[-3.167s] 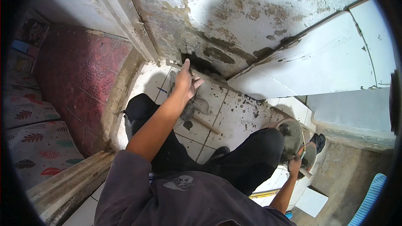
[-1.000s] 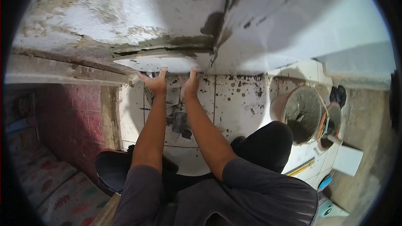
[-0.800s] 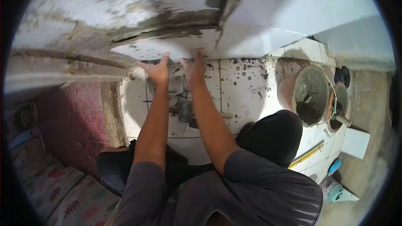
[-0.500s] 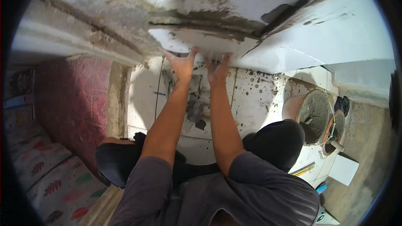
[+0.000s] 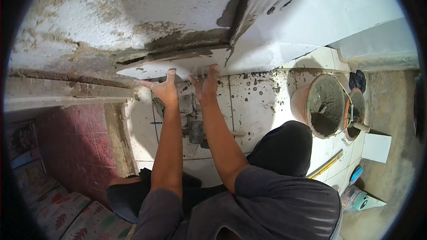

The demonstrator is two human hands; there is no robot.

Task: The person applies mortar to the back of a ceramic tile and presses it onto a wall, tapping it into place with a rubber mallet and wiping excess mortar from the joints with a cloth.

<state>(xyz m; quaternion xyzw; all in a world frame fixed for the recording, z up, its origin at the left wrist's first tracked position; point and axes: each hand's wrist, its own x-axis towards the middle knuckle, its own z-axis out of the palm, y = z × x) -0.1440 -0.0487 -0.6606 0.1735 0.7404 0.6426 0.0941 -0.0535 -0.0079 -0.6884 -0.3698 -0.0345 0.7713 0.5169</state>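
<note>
A white tile (image 5: 192, 65) stands against the base of the rough wall, with wet grey mortar along its upper edge. Against its lower left part rests my left hand (image 5: 165, 90), open, its thumb pointing up and the other fingers spread to the left. My right hand (image 5: 206, 88) touches the tile a little further right, also open, with the thumb raised and the fingers apart. Part of the fingers is out of sight. Below my hands, on the floor, lie a grey cloth (image 5: 187, 104) and a mallet (image 5: 196, 132) with a dark head, its handle partly behind my right forearm.
Mortar fills a large bucket (image 5: 328, 102) at right; beside it is a smaller bucket (image 5: 356, 100) with a wooden-handled tool (image 5: 361, 127). A loose white tile (image 5: 376, 147) and a yellow bar (image 5: 327, 164) lie nearer me. A blue pen (image 5: 155, 123) lies left on the mortar-spattered floor.
The view has shifted, so wall, tile and hands appear further left and lower. Both hands stay against the tile. More of the mallet shows between my forearms.
</note>
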